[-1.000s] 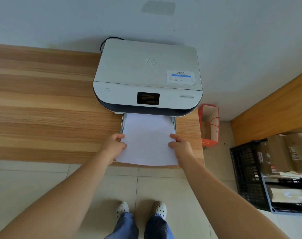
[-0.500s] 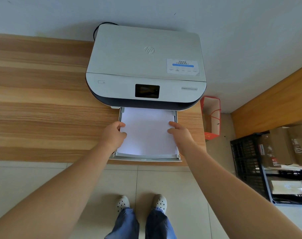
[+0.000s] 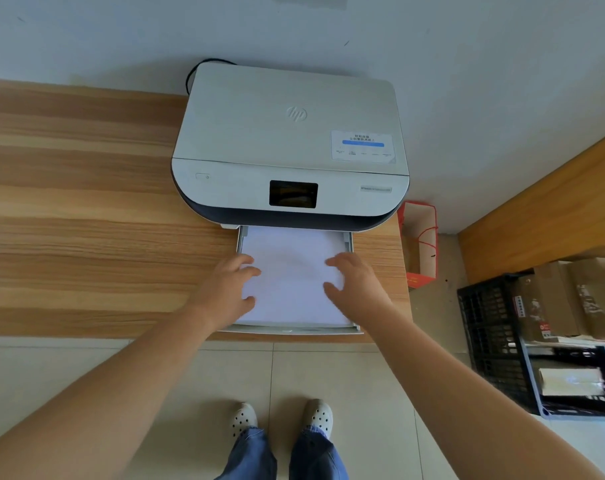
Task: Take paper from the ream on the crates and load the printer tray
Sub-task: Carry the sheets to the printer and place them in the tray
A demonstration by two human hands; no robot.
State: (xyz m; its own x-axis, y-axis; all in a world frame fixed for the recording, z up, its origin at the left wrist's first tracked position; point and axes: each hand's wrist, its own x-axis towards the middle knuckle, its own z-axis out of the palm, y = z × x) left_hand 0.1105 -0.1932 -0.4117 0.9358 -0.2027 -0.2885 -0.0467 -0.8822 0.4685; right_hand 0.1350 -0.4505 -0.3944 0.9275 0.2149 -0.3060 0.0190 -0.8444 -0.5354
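**Paper seated in tray, hands patting it flat**

Step in hand: loading, near its end. The white stack of plain paper sheets (image 3: 292,271) lies inside the pulled-out pale grey plastic printer tray (image 3: 287,330), its far edge under the front of the white-and-dark-grey desktop printer (image 3: 290,147) on the light striped wooden tabletop (image 3: 86,220). Left hand (image 3: 230,289) released, fingers spread, resting on the stack's left edge. Right hand (image 3: 354,284) likewise released, fingers flat on the right side. Neither pinches the sheets.

Next move, as judged: square the stack against the tray's side guides, lift both hands off, push the tray in straight so the sheets don't buckle. The tray's front lip overhangs the table edge, so push level.

Containers: tray holds the paper stack only. Black slatted plastic crate (image 3: 491,341) on the floor at right holds brown cardboard boxes (image 3: 567,299); a paper-wrapped white ream (image 3: 571,381) sits in the crates just beside it. Red-and-white paper gift bag (image 3: 419,251) stands open beside the table; contents can't be told.
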